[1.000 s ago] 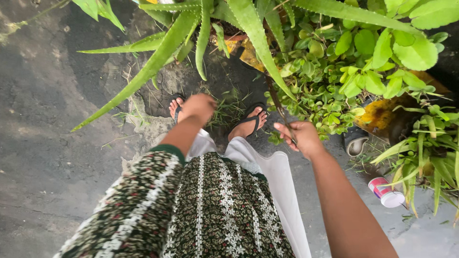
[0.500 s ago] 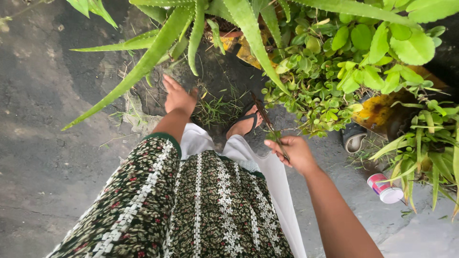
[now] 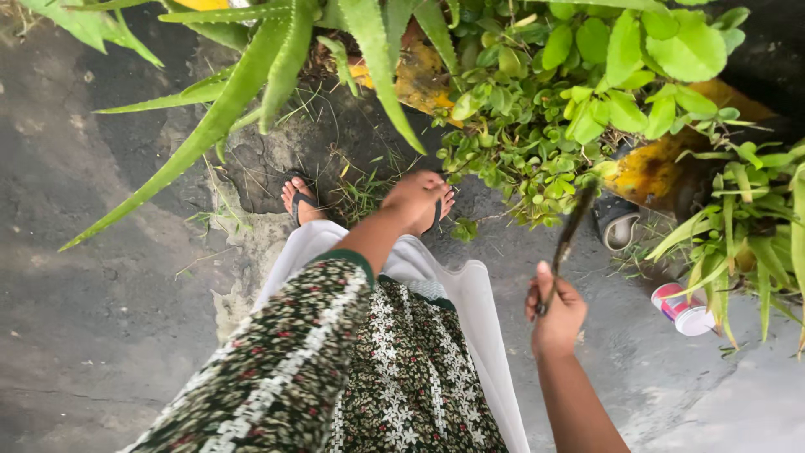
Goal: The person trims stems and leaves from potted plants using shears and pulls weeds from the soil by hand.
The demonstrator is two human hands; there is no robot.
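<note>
- Now the right hand [image 3: 555, 312], lower right of centre, is curled shut around a thin dark stick [image 3: 567, 243] that slants up toward the leafy plants [image 3: 579, 101].
- Left hand [image 3: 415, 200], mid-frame, hangs loosely curled above the grass tuft [image 3: 365, 189], holding nothing visible.
- Half a second earlier it lay further left, fingers spread; the right hand gripped lower.
</note>
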